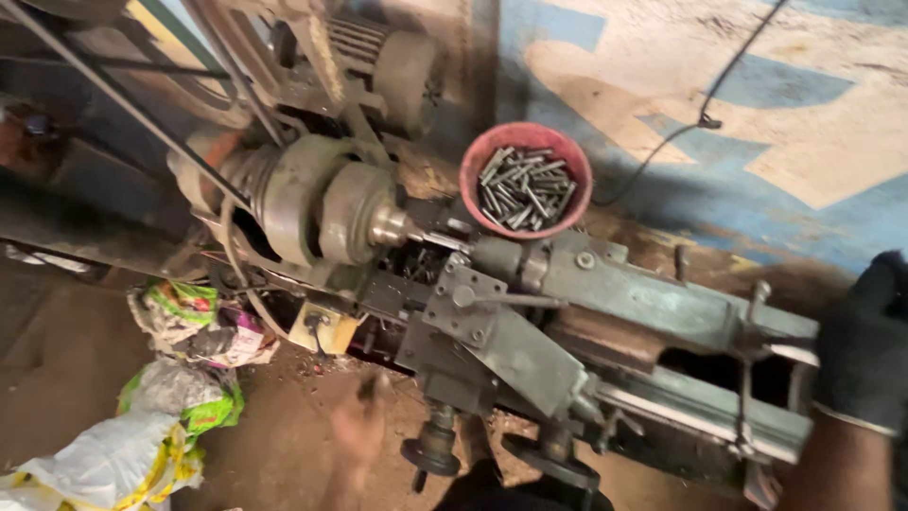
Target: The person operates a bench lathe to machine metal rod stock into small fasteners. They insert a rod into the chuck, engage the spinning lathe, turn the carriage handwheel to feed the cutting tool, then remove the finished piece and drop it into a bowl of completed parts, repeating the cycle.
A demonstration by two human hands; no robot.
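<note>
left hand (359, 431) blurred at lower centre, fingers' spread and hold impossible to tell. right hand (865, 345) in dark glove, cut off by right frame edge, resting at right end of lathe (530, 312); grip there unclear. lathe grey, greasy, running across centre; handwheels (435, 449) just right of left hand, apart. red bowl (526, 180) of metal pins behind lathe, upper centre.

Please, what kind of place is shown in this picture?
Most likely a small metalworking workshop. A worn grey metal lathe with a belt-driven chuck fills the view, a round red bowl of short metal rods sits on it, and the gloved right hand rests at its end.
</note>
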